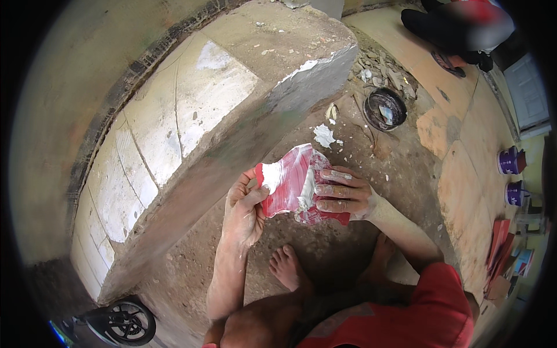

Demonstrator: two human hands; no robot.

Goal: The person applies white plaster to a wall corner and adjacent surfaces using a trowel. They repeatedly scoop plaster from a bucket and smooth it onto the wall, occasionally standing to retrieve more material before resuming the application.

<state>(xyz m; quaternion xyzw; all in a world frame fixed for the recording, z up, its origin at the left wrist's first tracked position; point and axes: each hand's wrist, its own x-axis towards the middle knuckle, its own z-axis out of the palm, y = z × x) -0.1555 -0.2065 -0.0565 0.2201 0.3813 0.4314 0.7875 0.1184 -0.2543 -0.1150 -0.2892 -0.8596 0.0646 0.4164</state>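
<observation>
In front of me, above the dirt floor, a red plastic wrapper (285, 186) is smeared with wet white paste (272, 176). My left hand (246, 204) pinches its left edge, the thumb on the front near the paste. My right hand (347, 193) holds the wrapper's right part, its fingers laid side by side across the front and coated with white. The thumb of that hand is hidden. A ridge of white paste (307, 187) runs down the wrapper beside my right fingertips.
Left stands a low masonry block (232, 133) with pale tiles on top. A black bowl (384, 109), white scraps (324, 136) and rubble (383, 66) lie ahead. Right are purple buckets (510, 160); a person (449, 29) sits far right. A wheel (129, 322) shows lower left.
</observation>
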